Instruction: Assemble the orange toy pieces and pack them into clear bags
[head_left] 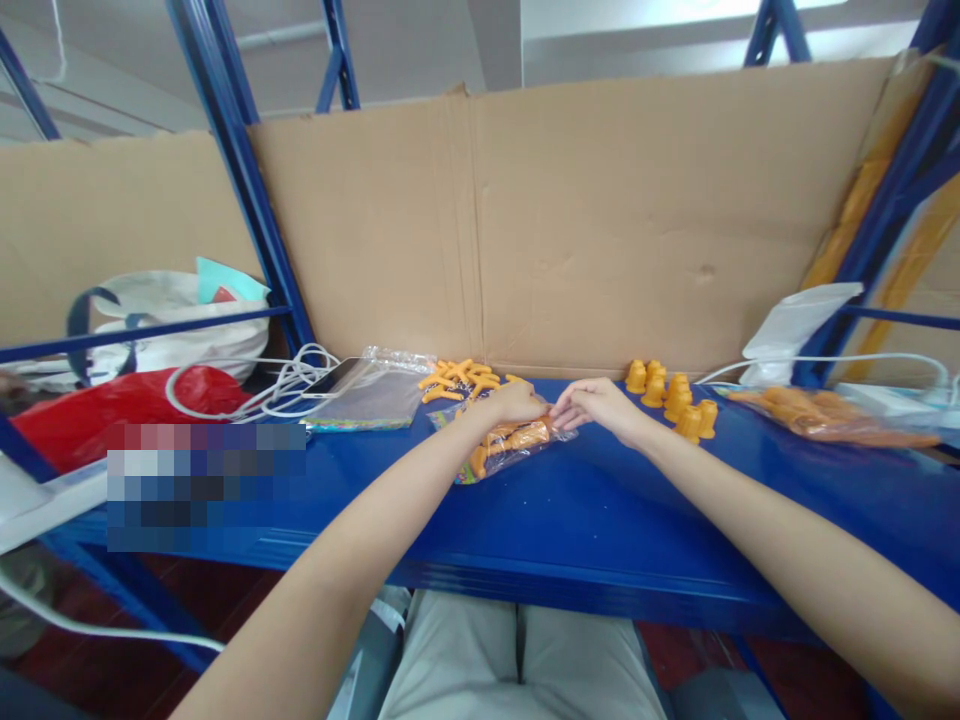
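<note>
A clear plastic bag (517, 452) with orange plastic pieces inside and a coloured printed edge lies on the blue shelf, in the middle. My left hand (516, 402) is closed on its upper side, fingers partly hidden. At the bag's right end is my right hand (597, 406), its bent fingertips pinched on the plastic. Just behind my left hand lies a pile of orange Y-shaped pieces (459, 378). To the right of my right hand stand several small orange cup-shaped pieces (676, 395).
Flat clear bags (371, 395) lie left of the pile, beside white cables (289, 385) and a red plastic bag (142, 405). A filled bag of orange parts (825, 412) lies at the right. Cardboard (585, 220) walls the back; blue posts (247, 190) flank it.
</note>
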